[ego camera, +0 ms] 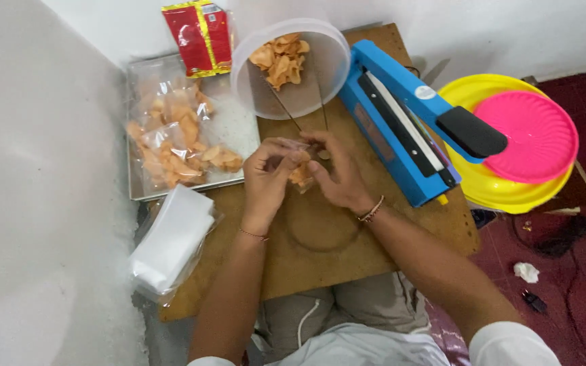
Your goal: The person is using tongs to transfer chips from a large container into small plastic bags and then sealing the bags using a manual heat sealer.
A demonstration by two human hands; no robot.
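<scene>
— What do we have between our fingers?
— Our left hand (268, 169) and right hand (334, 173) both pinch a small clear bag of orange crackers (301, 175), fingers closed on its top, over the wooden board (320, 251).
— And beyond the fingertips?
— A translucent tub (289, 68) of crackers; right, a blue sealer (401, 122); left, a metal tray (184, 135) of filled bags, a red-and-yellow packet (199, 37) behind it.

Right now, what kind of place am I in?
Probably a small home snack-packing spot: a blue heat sealer, a tray of bagged crackers and a tub of loose crackers on a low wooden table.
</scene>
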